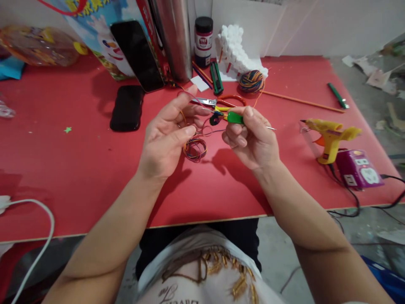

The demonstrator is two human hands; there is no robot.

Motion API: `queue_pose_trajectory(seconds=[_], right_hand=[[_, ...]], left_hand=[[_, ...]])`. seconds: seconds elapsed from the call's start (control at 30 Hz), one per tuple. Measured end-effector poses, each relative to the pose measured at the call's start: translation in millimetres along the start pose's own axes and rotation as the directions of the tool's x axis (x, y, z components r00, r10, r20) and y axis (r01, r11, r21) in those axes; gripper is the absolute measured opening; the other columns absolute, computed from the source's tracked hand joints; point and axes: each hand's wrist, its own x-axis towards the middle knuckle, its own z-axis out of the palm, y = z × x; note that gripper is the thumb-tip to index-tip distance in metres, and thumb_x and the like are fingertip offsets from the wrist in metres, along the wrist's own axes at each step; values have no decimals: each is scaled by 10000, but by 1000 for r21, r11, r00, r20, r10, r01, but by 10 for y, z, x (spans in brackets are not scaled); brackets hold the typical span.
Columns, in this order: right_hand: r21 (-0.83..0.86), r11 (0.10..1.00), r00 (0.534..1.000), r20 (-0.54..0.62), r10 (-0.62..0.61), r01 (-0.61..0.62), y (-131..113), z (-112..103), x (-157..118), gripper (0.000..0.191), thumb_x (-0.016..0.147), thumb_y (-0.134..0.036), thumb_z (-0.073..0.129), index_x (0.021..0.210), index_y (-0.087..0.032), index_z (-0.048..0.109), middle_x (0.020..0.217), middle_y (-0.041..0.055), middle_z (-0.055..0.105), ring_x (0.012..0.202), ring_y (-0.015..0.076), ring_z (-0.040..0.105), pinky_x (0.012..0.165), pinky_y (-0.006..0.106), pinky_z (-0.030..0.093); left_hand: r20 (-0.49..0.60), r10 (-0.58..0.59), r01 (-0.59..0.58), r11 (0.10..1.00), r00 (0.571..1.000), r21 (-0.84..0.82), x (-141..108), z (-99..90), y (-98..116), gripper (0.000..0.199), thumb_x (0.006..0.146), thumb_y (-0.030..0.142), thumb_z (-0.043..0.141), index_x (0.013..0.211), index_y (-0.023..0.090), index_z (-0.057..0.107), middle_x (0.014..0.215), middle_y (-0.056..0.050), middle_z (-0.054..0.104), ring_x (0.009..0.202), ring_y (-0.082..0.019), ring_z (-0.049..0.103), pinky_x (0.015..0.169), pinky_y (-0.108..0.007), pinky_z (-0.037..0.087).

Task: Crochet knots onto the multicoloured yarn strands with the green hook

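Note:
My right hand (251, 133) grips a crochet hook (235, 118) by its green handle, and a thin metal end sticks out past the fingers on the right. At the hook's left end sits a small dark piece of looped yarn (215, 118). My left hand (169, 131) is curled with multicoloured yarn (182, 116) running over the raised index finger and past the thumb. Below those fingers is a loose coil of yarn (195, 150). Just behind both hands lie red-handled scissors (232, 100), partly hidden. A ball of the same yarn (252, 81) rests farther back.
On the red table (79, 177) stand a phone (137, 55), a metal flask (175, 38) and a dark-lidded jar (203, 42). A black case (127, 108) lies at left. To the right are a yellow glue gun (330, 137), a purple box (359, 169) and a green cutter (337, 95).

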Motion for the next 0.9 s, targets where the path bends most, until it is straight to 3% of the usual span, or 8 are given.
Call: queue_pose_trajectory(seconds=[0.13,0.27,0.4,0.57,0.73,0.9], right_hand=[[28,998,998,-2,64,-64,65,18,-16,219,954,-428,849,972,-215,800,662,-71,598,478,43,396,485,228,385],[28,993,994,6,110,-111,126,41,-51,231,944,-441,865,1002,-225,809,695,-65,642,499,45,421,513,229,424],[58,992,993,43,106,-108,134,63,-79,244,924,-424,899,1025,-215,823,713,-52,686,524,45,468,547,223,451],[32,995,995,27,92,-93,115,71,-84,249,911,-428,914,1003,-214,826,698,-49,697,530,50,477,550,223,454],[9,996,992,90,93,-94,124,26,-83,239,921,-436,913,992,-217,848,706,-32,722,536,59,509,553,235,451],[-97,994,983,181,-28,47,123,-21,-89,217,908,-461,928,968,-255,893,721,3,749,578,113,593,543,270,483]], left_hand=[[-56,-32,32,999,998,8,-18,17,-54,508,875,417,946,1334,235,826,1148,-100,803,1089,-247,772,922,-339,630],[-95,-59,64,997,994,42,-32,-3,-129,709,779,252,1028,1429,304,751,1052,-33,799,1050,-225,779,916,-340,638],[-124,-91,98,994,988,55,-35,-22,-129,676,792,213,1015,1404,332,755,975,21,814,935,-180,775,863,-309,654],[-102,-42,51,995,994,85,-35,-43,-122,572,831,211,997,1345,358,794,961,35,811,913,-151,779,859,-299,653],[-131,10,13,984,991,177,-30,-54,-162,632,799,292,1028,1379,358,788,922,24,799,837,-159,771,808,-303,663],[-141,99,-79,986,985,144,-52,39,-94,635,806,237,1024,1388,331,788,830,40,763,777,-122,745,763,-224,633]])
